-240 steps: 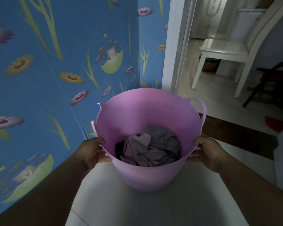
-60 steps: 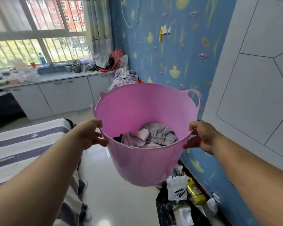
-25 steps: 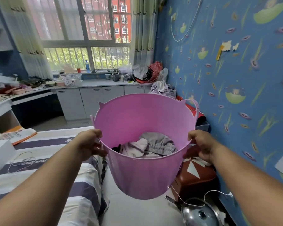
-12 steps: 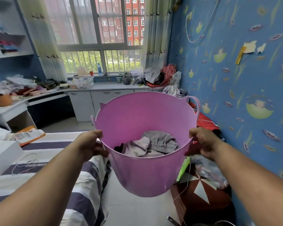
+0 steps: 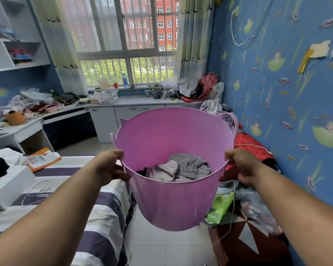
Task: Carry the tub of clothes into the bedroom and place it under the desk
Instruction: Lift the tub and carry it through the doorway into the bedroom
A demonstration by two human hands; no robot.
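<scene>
My left hand [image 5: 109, 167] grips the rim of the pink tub [image 5: 173, 196] on its left side, fingers curled over the edge with the thumb on the outside wall, and my right hand [image 5: 238, 166] grips the rim on the right side in the same way. Between them the tub hangs in the air in front of me, above the pale tiled floor [image 5: 161, 246], tipped a little so I look down into it. At its bottom lie the clothes [image 5: 181, 168], a crumpled grey and light lilac bundle with a dark piece at the left edge. To my left is the bed [image 5: 96, 217] with a striped white and purple cover, and on it a white box [image 5: 6, 187] and a thin wire loop. Beyond the bed, in the left corner, stands the desk [image 5: 31, 125], its top crowded with bowls, bags and papers, with a dark open space beneath it. White cupboards [image 5: 123, 114] run along under the window [image 5: 127, 41], and a heap of clothing and bags sits at their right end. On my right is the blue patterned wall [image 5: 286, 93], with a red bundle and a green bag on the floor beside it.
</scene>
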